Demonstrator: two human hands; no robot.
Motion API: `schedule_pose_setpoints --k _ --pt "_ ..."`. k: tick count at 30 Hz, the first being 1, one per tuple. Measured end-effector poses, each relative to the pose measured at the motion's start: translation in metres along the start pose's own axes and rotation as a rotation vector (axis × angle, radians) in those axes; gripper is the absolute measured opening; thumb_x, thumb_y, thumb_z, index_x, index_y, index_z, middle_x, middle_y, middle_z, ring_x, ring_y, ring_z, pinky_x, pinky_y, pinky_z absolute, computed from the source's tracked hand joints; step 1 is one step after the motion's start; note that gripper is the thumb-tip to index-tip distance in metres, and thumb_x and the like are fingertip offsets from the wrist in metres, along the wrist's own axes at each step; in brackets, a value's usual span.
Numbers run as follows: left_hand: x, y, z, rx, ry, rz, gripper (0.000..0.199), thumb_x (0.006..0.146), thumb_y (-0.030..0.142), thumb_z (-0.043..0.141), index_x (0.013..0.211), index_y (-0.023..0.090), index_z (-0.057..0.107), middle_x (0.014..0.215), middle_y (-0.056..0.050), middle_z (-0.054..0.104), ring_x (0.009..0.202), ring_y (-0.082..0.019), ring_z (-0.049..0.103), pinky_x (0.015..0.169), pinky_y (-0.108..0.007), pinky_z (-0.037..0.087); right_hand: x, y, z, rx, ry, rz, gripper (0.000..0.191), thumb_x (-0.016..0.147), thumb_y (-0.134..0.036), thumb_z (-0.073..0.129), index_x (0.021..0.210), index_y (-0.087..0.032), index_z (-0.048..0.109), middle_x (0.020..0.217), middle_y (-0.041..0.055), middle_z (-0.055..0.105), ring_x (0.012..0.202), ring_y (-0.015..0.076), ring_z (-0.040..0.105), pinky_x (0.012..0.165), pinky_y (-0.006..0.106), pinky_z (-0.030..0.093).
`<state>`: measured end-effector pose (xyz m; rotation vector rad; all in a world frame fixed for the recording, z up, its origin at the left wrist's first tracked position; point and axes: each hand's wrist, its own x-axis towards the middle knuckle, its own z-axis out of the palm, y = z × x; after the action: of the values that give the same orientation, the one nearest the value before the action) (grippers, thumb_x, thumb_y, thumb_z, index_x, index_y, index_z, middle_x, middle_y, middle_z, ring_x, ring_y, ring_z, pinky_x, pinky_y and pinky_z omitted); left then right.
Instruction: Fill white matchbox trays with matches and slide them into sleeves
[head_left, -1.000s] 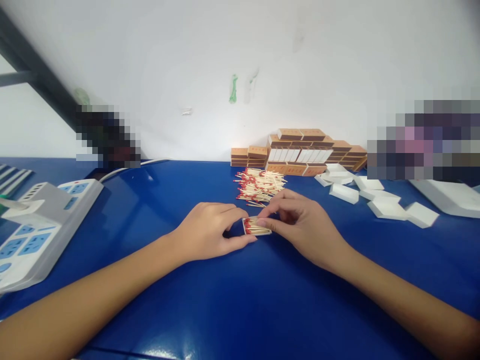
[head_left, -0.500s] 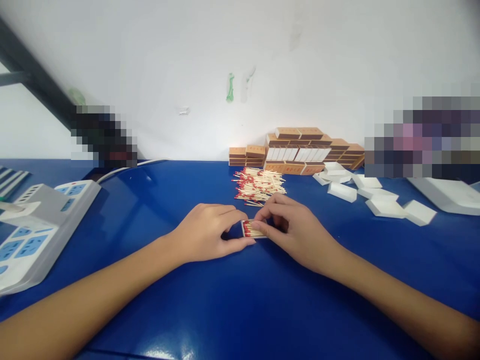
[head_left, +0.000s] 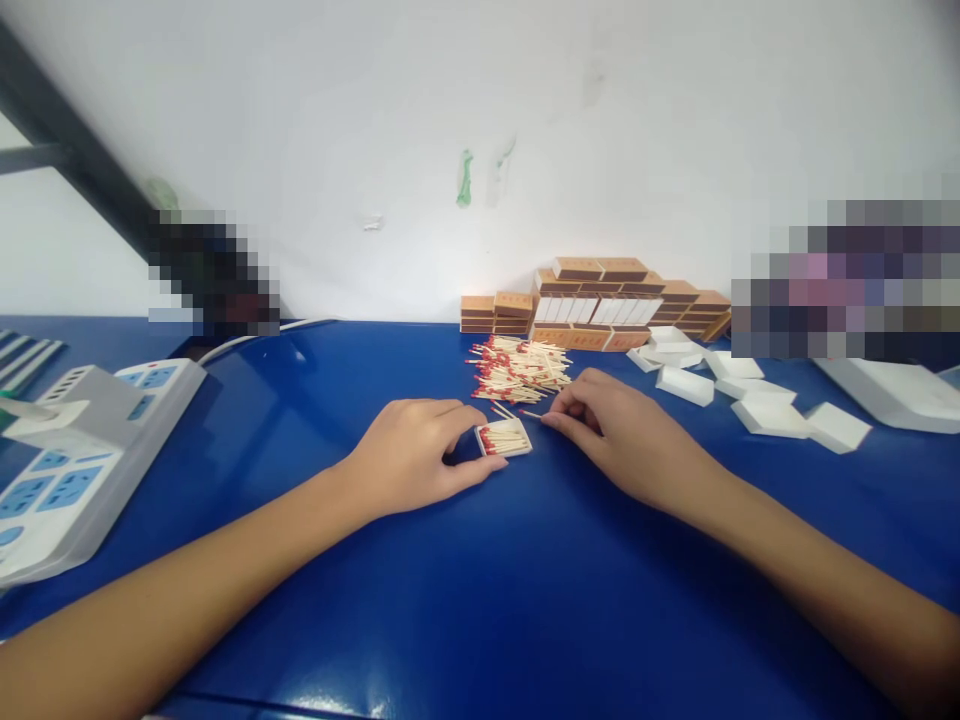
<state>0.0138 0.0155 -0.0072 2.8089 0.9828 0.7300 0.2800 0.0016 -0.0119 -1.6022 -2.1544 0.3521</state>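
A small white matchbox tray lies on the blue table, with red-tipped matches in a row inside it. My left hand grips the tray's left end between thumb and fingers. Just right of the tray, my right hand pinches a single match, its red head pointing left. Behind both hands spreads a loose heap of matches. A couple of stray matches lie between the heap and the tray.
Brown matchboxes are stacked against the wall. Several white trays lie scattered at the right, near a larger white object. A white power strip stands at the left. The blue table extends toward me.
My right hand has moved off the matches in the tray, up and right, and now pinches a match beside the heap. The tray has tilted slightly in my left hand.
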Motion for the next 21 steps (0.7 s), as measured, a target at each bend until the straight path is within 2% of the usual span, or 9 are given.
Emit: schedule_pose_setpoints --k 4,7,9,13,17,21 --pt "-0.001 0.000 0.000 -0.023 -0.070 0.023 0.032 0.095 0.047 0.069 0.108 0.018 0.073 0.076 0.002 0.067 0.060 -0.011 0.058 0.058 -0.025 0.040 -0.003 -0.010 -0.003 0.063 0.071 -0.113 0.014 0.100 -0.030 0.061 0.090 -0.021 0.066 0.091 0.0037 0.059 0.074 0.0174 0.056 0.068 0.032 0.045" --pt "-0.002 0.002 0.000 -0.050 -0.072 0.062 0.032 0.095 0.047 0.068 0.107 0.018 0.072 0.076 0.002 0.067 0.062 -0.011 0.060 0.060 -0.025 0.041 -0.009 -0.020 0.000 0.087 0.011 -0.264 0.010 0.101 -0.025 0.060 0.092 -0.021 0.064 0.093 0.0041 0.060 0.081 0.0181 0.059 0.072 0.032 0.047" --pt "-0.002 0.003 0.000 -0.058 -0.071 0.073 0.032 0.095 0.047 0.068 0.107 0.018 0.072 0.076 0.002 0.068 0.062 -0.011 0.060 0.060 -0.025 0.041 -0.013 -0.025 0.002 0.069 -0.009 -0.313 0.008 0.101 -0.023 0.060 0.093 -0.021 0.063 0.094 0.0042 0.060 0.085 0.0187 0.060 0.074 0.032 0.048" --pt "-0.003 0.002 -0.001 -0.074 -0.075 0.095 0.032 0.095 0.046 0.069 0.107 0.017 0.072 0.078 0.002 0.068 0.063 -0.011 0.061 0.060 -0.025 0.042 -0.012 -0.023 0.003 0.064 0.041 -0.288 0.008 0.101 -0.024 0.059 0.095 -0.021 0.064 0.093 0.0031 0.059 0.081 0.0172 0.059 0.071 0.032 0.048" --pt "-0.003 0.002 0.001 -0.092 -0.078 0.137 0.033 0.096 0.046 0.068 0.109 0.017 0.072 0.079 0.002 0.068 0.064 -0.011 0.062 0.060 -0.025 0.044 -0.004 -0.008 0.004 0.011 0.117 -0.229 0.007 0.099 -0.027 0.062 0.103 -0.021 0.065 0.097 0.0039 0.059 0.080 0.0176 0.059 0.072 0.033 0.049" --pt "-0.003 0.004 0.002 -0.089 -0.082 0.158 0.035 0.097 0.049 0.066 0.109 0.017 0.071 0.079 0.002 0.068 0.064 -0.012 0.062 0.062 -0.026 0.045 0.005 0.004 0.011 -0.010 0.128 -0.219 0.011 0.099 -0.028 0.063 0.107 -0.022 0.066 0.101 0.0056 0.059 0.083 0.0197 0.060 0.073 0.035 0.050"
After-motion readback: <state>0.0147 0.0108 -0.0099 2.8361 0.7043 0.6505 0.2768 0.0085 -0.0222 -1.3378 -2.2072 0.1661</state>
